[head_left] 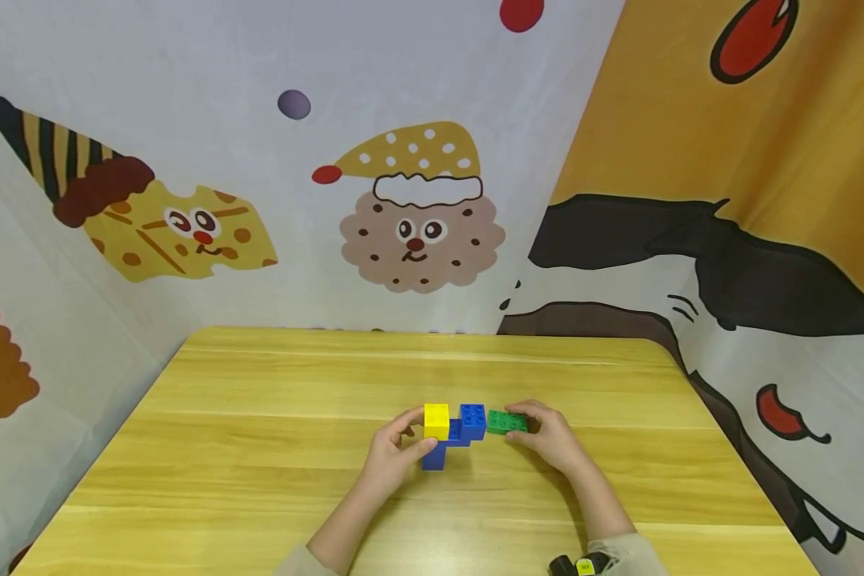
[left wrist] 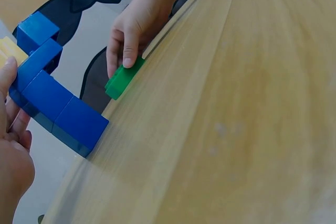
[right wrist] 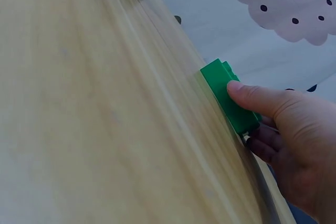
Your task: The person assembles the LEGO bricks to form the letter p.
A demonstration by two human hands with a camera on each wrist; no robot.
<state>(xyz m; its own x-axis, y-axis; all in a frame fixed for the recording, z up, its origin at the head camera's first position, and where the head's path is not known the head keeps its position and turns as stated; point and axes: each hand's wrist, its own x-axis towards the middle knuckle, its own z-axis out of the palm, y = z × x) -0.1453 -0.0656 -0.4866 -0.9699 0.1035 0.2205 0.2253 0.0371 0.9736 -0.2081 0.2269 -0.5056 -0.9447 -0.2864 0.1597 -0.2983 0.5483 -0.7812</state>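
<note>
A stack of toy building bricks stands upright on the wooden table, with several blue bricks (left wrist: 49, 94) making a column and a sideways step. On its top left sits a yellow brick (head_left: 436, 422), and a separate blue brick (head_left: 472, 422) tops the right side. My left hand (head_left: 392, 453) pinches the yellow brick between thumb and fingers. To the right of the stack, a green brick (head_left: 507, 422) with studs on top is gripped by my right hand (head_left: 550, 438). In the right wrist view the thumb presses the near side of the green brick (right wrist: 229, 98), low at the tabletop.
The wooden table (head_left: 259, 432) spreads out around both hands. Behind it hangs a pale cloth (head_left: 295, 264) printed with cartoon figures. A black strap with a device (head_left: 580, 565) is at the right wrist.
</note>
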